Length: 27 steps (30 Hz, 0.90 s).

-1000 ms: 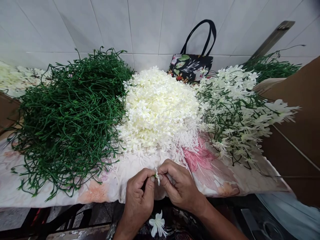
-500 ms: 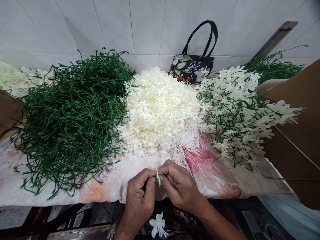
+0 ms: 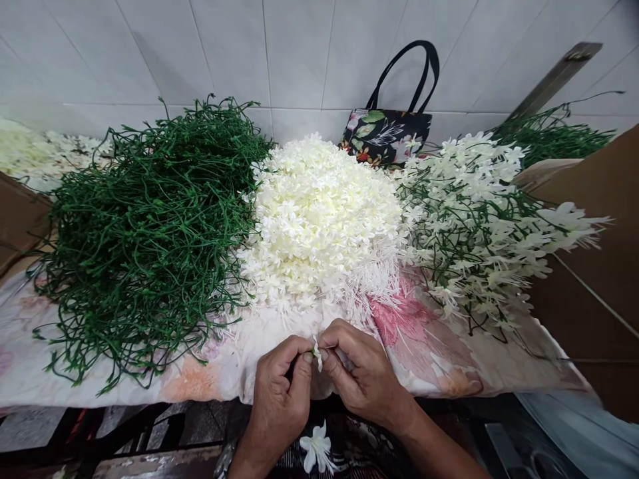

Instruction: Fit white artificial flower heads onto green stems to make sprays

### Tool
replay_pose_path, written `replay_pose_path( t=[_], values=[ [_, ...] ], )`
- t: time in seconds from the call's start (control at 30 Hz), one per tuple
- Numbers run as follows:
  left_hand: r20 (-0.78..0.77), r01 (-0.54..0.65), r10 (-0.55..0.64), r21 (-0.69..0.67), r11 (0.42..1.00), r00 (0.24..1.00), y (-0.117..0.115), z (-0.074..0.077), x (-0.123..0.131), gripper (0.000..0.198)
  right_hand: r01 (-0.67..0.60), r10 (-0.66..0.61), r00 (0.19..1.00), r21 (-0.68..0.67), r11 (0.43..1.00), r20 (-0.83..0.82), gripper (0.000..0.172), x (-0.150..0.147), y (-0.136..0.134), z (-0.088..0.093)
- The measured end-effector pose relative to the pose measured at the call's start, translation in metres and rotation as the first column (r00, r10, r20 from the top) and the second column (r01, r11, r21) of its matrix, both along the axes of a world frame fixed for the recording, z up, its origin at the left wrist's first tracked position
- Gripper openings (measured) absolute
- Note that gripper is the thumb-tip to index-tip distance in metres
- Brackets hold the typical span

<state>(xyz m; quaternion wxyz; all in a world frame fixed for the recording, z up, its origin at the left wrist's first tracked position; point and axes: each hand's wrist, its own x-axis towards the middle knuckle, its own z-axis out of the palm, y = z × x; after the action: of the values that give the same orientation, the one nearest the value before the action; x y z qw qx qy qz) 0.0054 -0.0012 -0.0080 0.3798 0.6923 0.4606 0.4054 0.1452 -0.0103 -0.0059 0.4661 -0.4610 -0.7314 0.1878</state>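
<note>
My left hand (image 3: 283,382) and my right hand (image 3: 362,366) meet near the front edge of the cloth-covered table (image 3: 269,326). Between their pinched fingertips is a small white flower (image 3: 318,354), with a bit of green at its left side. Both hands grip it, one from each side. Below them, a loose white flower (image 3: 317,447) lies on the dark patterned clothing of my lap. Beyond the hands rises a heap of white blossoms (image 3: 324,213). Left of it is a big tangle of green stems (image 3: 150,233); to the right lie white flowers joined to stems (image 3: 479,226).
A black floral bag (image 3: 387,136) leans against the tiled wall (image 3: 294,53). Cardboard (image 3: 589,266) stands at the right, more cardboard (image 3: 20,216) at the left. Further green stems (image 3: 564,140) and white blossoms (image 3: 34,150) lie at the far corners.
The view has shifted very slightly. Both hands keep the same pinch on the small flower, with no clear movement.
</note>
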Motion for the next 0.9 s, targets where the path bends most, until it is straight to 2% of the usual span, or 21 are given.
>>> replay_pose_path(
  t=[0.9],
  values=[
    [0.026, -0.016, 0.016, 0.005, 1.0, 1.0, 0.0011, 0.0, 0.001, 0.019, -0.006, 0.006, 1.0, -0.004, 1.0, 0.013, 0.01, 0.001, -0.0009, -0.0014]
  ],
)
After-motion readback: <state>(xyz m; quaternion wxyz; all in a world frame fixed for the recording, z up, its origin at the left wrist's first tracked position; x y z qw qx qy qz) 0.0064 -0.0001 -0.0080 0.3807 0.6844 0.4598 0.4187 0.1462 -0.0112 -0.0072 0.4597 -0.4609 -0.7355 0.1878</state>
